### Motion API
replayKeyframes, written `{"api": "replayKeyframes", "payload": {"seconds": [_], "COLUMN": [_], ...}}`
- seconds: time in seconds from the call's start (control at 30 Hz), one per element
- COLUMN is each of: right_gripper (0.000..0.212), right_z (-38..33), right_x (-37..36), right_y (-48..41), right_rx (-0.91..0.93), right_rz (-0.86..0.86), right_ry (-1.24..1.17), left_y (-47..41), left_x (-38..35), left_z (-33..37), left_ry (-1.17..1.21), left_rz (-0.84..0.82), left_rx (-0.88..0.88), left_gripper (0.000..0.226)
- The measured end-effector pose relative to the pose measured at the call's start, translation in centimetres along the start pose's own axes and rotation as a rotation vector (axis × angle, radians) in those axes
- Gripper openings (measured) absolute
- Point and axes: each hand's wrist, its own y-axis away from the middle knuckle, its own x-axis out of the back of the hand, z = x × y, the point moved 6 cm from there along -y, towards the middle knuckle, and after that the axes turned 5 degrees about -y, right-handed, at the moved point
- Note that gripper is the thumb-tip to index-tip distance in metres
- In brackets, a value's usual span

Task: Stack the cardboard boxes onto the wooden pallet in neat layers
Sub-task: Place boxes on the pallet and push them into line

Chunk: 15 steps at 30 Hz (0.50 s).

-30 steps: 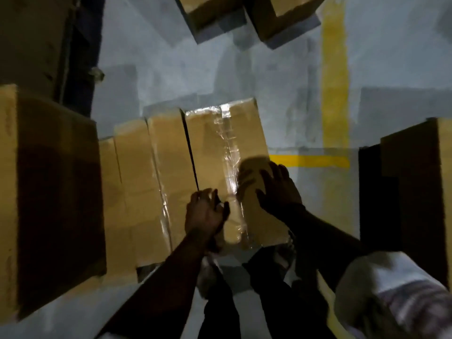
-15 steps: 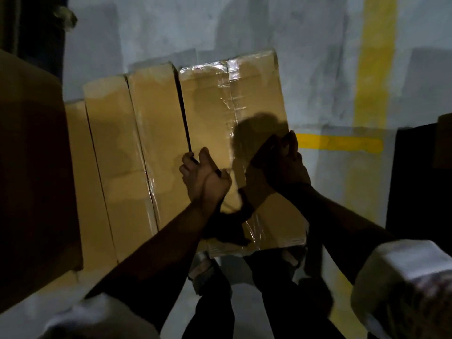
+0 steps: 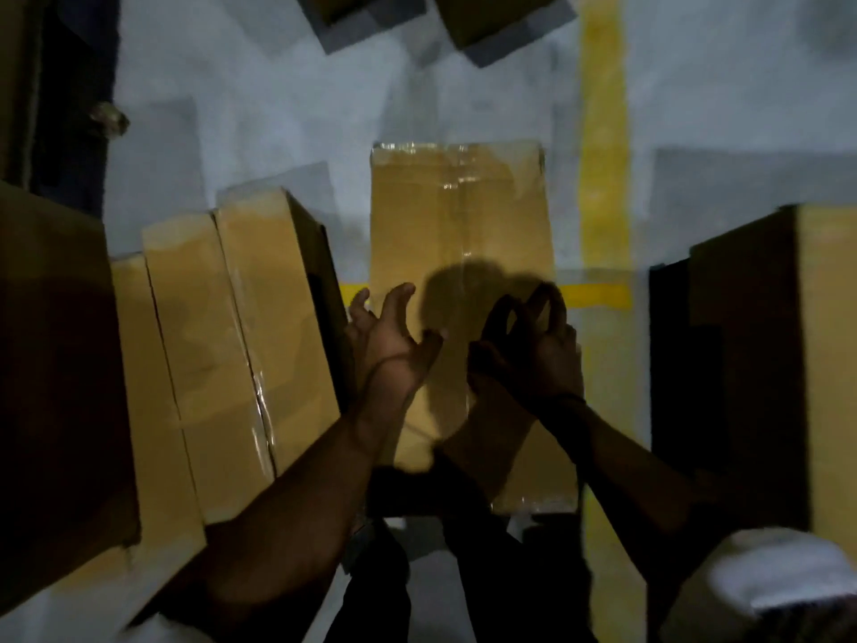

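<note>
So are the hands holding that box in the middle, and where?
It looks like nothing is held. The left hand and right hand are over the middle box with fingers loosely curled, gripping no edge.

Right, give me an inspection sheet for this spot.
Surface: grey floor, yellow lines.
Job's things: taped box stands apart from a row of boxes to its left; no pallet seen.
Clutter: small blurred thing far left.
Hands: left hand over the taped box, fingers bent, holding nothing; right hand in shadow, grip unclear.
Cables: nothing seen.
Surroundings: left big box, right big box, far boxes.
</note>
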Motion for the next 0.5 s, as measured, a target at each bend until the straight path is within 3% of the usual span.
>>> {"api": "replayKeyframes", "payload": {"seconds": [0.17,0.33,0.5], "right_gripper": [0.084,0.081,0.082], "right_z": [0.6,-0.2,-0.5], "right_x": [13.4,25.6,32.4], "right_y": [8.1,19.7,35.1], "right_rx": [-0.205,-0.227,-0.341], "right_rz": [0.145,0.248,0.453], "right_ry": [-0.025,-0.039,-0.05], "left_y": [8.4,19.3,30.5], "left_x": [6.9,14.3,19.2], "left_z": [10.9,19.4,24.5], "left_ry": [-0.026,-0.085,0.009], "left_rz": [-0.106,-0.186,-0.269], "left_rx": [-0.086,-0.259,-0.445], "left_gripper": [0.062,0.054,0.05]}}
